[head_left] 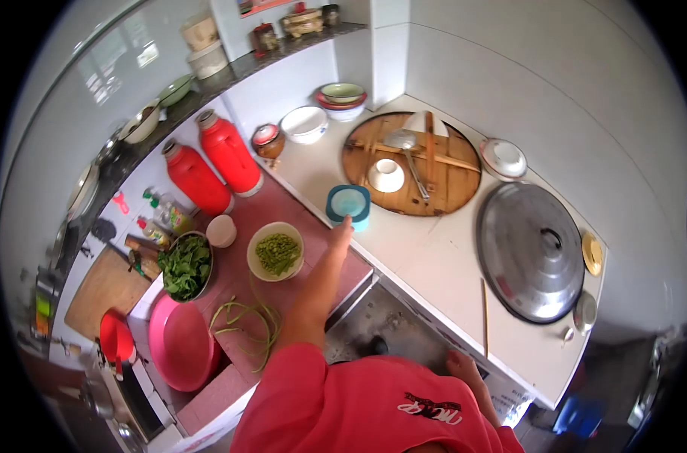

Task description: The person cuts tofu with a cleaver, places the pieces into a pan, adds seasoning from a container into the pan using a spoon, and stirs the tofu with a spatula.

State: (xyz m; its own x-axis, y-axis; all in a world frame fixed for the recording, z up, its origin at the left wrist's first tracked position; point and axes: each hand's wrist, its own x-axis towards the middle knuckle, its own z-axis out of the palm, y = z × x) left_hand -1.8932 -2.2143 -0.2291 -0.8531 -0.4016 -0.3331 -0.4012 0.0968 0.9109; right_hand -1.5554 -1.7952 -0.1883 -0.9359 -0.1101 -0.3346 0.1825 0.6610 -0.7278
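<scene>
My left hand (346,226) reaches forward to a teal-lidded container (349,204) near the edge of the white counter. A finger is at the front of its lid; whether the other fingers grip it is hidden. Low beside my body, over the counter's front edge, is my right hand (458,363), its fingers too small to make out. Left of my forearm stands a bowl of chopped green beans (277,254), with long green beans (245,321) lying below it on the pink tiles.
Two red thermoses (226,155) stand at the back left. Leafy greens (185,266) fill a bowl above a pink basin (181,343). A round wooden lid (358,162) and a large metal lid (528,253) cover parts of the white counter.
</scene>
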